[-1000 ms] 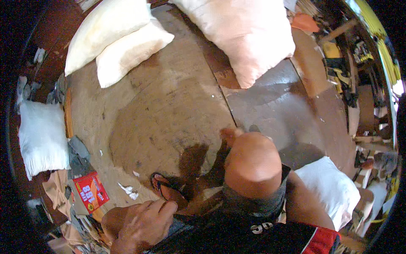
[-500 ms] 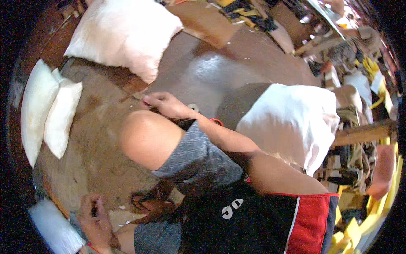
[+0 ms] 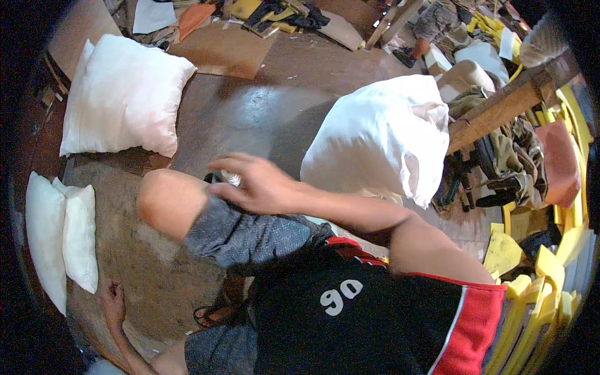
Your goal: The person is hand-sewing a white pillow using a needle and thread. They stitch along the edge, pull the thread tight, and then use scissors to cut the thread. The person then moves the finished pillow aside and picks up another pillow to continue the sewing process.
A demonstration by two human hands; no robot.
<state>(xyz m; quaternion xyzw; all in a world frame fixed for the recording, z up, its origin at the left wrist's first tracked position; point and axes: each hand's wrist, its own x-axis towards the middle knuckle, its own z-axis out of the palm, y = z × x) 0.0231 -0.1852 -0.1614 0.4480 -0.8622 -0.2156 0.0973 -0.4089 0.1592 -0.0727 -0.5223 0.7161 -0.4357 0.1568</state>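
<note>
Beside my raised right knee, my right hand (image 3: 262, 181) curves its thumb and fingers around a small white ribbed piece (image 3: 231, 179), which looks like a spool of thread. Motion blurs that hand a little. My left hand (image 3: 113, 306) is low at the left, over the brown floor, its fingers curled in. Whether it holds anything is too small to tell. Close by it lie two slim white cushions (image 3: 80, 240). A large plump white pillow (image 3: 125, 97) rests beyond my knee at the far left.
A bulging white cloth bundle (image 3: 375, 134) stands at my right. Past it are a wooden beam (image 3: 500, 109), heaped clothing (image 3: 512, 162) and stacked yellow foam pieces (image 3: 525, 312). A brown board (image 3: 222, 50) and scraps lie at the back, where another person's leg (image 3: 420, 49) shows.
The view has shifted. My right hand has drawn back from near the large pillow's corner to the ribbed white piece by my knee. My left hand now appears nearer the slim cushions.
</note>
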